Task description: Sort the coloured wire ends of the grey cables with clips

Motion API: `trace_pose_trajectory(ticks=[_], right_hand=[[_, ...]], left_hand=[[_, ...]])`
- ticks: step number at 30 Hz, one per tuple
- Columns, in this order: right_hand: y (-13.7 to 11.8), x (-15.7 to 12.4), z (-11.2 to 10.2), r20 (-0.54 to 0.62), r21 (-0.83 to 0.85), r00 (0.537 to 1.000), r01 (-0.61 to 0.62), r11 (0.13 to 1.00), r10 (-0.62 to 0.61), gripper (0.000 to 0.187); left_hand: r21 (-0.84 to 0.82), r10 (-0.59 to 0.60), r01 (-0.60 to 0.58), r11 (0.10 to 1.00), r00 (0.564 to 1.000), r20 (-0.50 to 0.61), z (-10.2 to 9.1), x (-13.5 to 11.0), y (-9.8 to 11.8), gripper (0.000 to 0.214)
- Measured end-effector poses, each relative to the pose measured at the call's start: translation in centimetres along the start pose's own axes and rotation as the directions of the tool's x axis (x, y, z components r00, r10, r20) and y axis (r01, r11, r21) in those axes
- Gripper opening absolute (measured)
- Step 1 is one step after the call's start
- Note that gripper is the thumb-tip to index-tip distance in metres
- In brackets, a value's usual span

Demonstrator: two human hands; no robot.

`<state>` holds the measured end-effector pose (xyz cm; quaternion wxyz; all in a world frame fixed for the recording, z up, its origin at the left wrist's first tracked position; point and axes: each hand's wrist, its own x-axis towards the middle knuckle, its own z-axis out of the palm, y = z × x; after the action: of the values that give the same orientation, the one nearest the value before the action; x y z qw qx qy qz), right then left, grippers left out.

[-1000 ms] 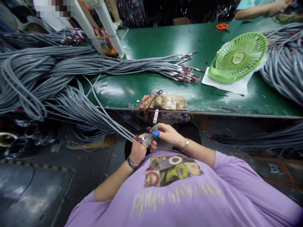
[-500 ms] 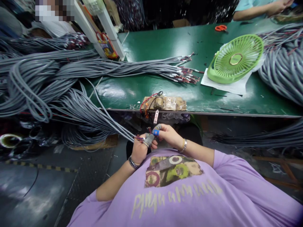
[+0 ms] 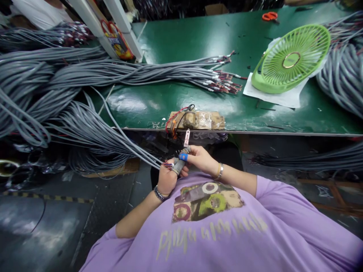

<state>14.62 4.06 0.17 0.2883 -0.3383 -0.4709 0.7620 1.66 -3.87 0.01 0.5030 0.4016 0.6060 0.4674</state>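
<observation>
My left hand (image 3: 166,179), with grey wrapping on its thumb, is closed round the end of a grey cable (image 3: 151,159) just in front of my shirt. Thin coloured wires (image 3: 168,165) fan out of the stripped cable end at its fingers. Blue tape and grey wrapping cover fingertips of my right hand (image 3: 202,161), which pinches at the wire tips close to the left thumb. The fingers partly hide those tips. Just above the right fingers, a pale tag-like strip (image 3: 187,138) hangs below the table edge.
A wooden block (image 3: 211,120) with red and black leads sits at the edge of the green table (image 3: 170,100). Grey cable bundles (image 3: 136,73) lie leftward. A green fan (image 3: 295,60) stands on white paper at right, with orange scissors (image 3: 269,16) behind. A white post (image 3: 124,30) rises left.
The view has tilted and shifted slightly, so the table appears higher. Both hands stay together at the cable end; the right fingers have moved slightly over the wire tips.
</observation>
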Motion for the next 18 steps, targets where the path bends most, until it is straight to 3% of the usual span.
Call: trace_pose_trajectory(ticks=[10,18], right_hand=[[1.0,0.0,0.2,-0.040,0.105,0.998,-0.041,0.994,0.046,0.036],[0.6,0.5,-2.5,0.134,0.230,0.985,-0.136,0.964,0.107,0.034]], left_hand=[[-0.012,0.042,-0.042,0.999,0.999,0.002,-0.1,-0.2,-0.4,0.031],[-0.201,0.032,-0.034,0.979,0.999,-0.013,-0.8,0.2,-0.3,0.025]])
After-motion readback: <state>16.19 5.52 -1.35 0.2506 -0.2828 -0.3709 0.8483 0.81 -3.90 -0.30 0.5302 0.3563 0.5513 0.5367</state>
